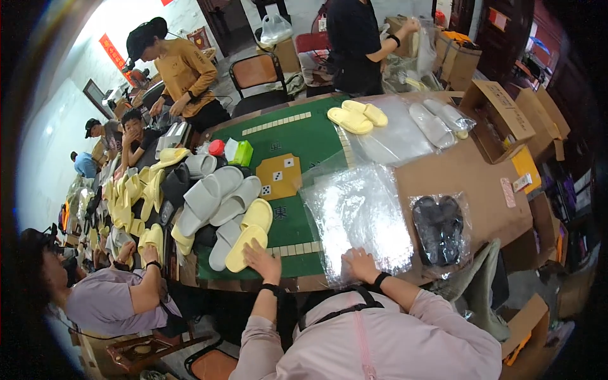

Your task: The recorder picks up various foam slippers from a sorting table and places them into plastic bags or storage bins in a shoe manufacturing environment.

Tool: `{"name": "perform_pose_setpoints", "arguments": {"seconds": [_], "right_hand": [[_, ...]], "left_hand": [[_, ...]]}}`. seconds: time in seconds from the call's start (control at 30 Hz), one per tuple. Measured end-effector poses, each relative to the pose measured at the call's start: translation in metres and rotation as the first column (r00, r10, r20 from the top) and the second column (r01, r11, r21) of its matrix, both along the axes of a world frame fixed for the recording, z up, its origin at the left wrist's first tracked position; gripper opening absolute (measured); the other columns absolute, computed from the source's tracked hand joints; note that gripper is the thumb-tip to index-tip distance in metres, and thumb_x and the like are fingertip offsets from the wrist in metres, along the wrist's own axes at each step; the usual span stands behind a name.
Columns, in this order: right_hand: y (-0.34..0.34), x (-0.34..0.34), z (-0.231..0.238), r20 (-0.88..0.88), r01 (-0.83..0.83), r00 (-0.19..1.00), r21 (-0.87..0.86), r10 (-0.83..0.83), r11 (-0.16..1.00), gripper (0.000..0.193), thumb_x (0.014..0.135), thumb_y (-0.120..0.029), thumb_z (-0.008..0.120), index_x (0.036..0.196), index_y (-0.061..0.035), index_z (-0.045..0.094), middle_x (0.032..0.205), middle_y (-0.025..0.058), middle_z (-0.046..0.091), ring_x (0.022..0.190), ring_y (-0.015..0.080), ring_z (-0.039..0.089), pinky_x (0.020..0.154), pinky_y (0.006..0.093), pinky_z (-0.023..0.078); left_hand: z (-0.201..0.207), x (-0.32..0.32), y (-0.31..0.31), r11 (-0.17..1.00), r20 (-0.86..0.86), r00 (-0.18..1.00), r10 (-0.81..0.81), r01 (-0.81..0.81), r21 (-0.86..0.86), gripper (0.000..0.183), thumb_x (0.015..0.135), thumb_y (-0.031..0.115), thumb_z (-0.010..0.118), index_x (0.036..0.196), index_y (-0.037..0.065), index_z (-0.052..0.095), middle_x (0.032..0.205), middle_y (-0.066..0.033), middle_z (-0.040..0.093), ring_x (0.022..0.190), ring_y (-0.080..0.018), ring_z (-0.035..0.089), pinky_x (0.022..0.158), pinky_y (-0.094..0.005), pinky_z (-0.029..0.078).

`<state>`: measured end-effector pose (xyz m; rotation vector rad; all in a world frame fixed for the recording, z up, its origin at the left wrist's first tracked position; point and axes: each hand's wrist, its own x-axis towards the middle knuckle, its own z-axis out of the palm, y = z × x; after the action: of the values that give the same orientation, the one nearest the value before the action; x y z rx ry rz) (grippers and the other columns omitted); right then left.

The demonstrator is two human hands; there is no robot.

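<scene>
My left hand [262,261] lies with its fingers spread against the edge of a yellow slipper [246,248] at the near side of a slipper pile. Another yellow slipper [259,214] and a grey slipper [224,243] touch it. My right hand [361,265] rests, fingers apart, on the near edge of a stack of clear plastic bags [358,215]. Right of the stack, a pair of black slippers [437,229] lies in a clear bag. Beneath both hands' work area is a table with a green game-patterned top [297,221] and brown board [481,183].
Grey slippers [209,196] and yellow slippers [142,190] crowd the left. Across the table are a yellow pair [358,116] and a bagged white pair [437,123]. Open cardboard boxes [497,120] border the right. A co-worker in lilac [120,297] sits left; others work beyond.
</scene>
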<state>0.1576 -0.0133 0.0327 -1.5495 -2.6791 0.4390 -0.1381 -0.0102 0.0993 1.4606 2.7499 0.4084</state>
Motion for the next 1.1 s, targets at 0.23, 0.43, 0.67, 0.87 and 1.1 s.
{"name": "perform_pose_setpoints", "arguments": {"seconds": [0.23, 0.43, 0.67, 0.87, 1.1], "right_hand": [[-0.005, -0.003, -0.002, 0.015, -0.027, 0.999, -0.091, 0.028, 0.995, 0.05, 0.077, -0.026, 0.057, 0.126, -0.0235, 0.047, 0.126, 0.0152, 0.045, 0.119, 0.0416, 0.038, 0.08, 0.0586, 0.042], [-0.008, 0.012, -0.017, 0.049, -0.037, 0.998, -0.201, 0.048, 0.979, 0.05, 0.076, -0.027, 0.058, 0.125, -0.0241, 0.047, 0.131, 0.0151, 0.036, 0.118, 0.0432, 0.033, 0.086, 0.0568, 0.039], [0.015, 0.011, -0.027, 0.043, -0.21, 0.975, -0.157, 0.22, 0.965, 0.046, 0.069, -0.026, 0.063, 0.113, -0.0169, 0.053, 0.119, 0.0188, 0.043, 0.108, 0.0417, 0.039, 0.082, 0.0527, 0.043], [0.033, 0.011, -0.032, 0.035, -0.234, 0.968, -0.207, 0.246, 0.95, 0.043, 0.069, -0.027, 0.06, 0.11, -0.014, 0.056, 0.108, 0.0217, 0.047, 0.102, 0.0433, 0.043, 0.082, 0.0521, 0.043], [0.04, 0.014, -0.049, 0.098, -0.25, 0.954, -0.265, 0.284, 0.931, 0.049, 0.073, -0.034, 0.06, 0.116, -0.0118, 0.055, 0.119, 0.0162, 0.052, 0.119, 0.0403, 0.036, 0.097, 0.0547, 0.03]], "left_hand": [[-0.022, -0.097, 0.003, 0.967, -0.075, 0.994, -0.081, 0.06, -0.246, 0.108, 0.06, 0.046, 0.075, 0.143, 0.015, 0.014, 0.144, -0.0216, 0.017, 0.133, -0.0399, 0.014, 0.104, -0.0567, 0.014], [0.008, -0.072, 0.014, 0.897, -0.003, 0.969, -0.247, 0.228, -0.378, 0.102, 0.061, 0.049, 0.07, 0.143, 0.023, 0.015, 0.13, -0.0222, 0.037, 0.122, -0.0387, 0.031, 0.096, -0.0661, 0.016], [0.023, -0.032, 0.0, 0.868, 0.369, 0.893, -0.258, 0.047, 0.495, 0.101, 0.067, 0.032, 0.071, 0.143, 0.01, 0.008, 0.124, -0.0334, 0.032, 0.114, -0.049, 0.034, 0.096, -0.0494, 0.031], [0.06, -0.003, 0.002, 0.864, 0.609, 0.761, -0.222, -0.135, 0.484, 0.092, 0.073, 0.031, 0.068, 0.143, 0.013, 0.012, 0.118, -0.0249, 0.039, 0.106, -0.0383, 0.041, 0.096, -0.0412, 0.033], [0.101, 0.051, 0.012, 0.711, 0.736, -0.041, -0.675, -0.304, 0.635, 0.071, 0.085, 0.018, 0.058, 0.142, 0.01, 0.017, 0.128, -0.0118, 0.038, 0.112, -0.0168, 0.042, 0.096, -0.0286, 0.034]]}}
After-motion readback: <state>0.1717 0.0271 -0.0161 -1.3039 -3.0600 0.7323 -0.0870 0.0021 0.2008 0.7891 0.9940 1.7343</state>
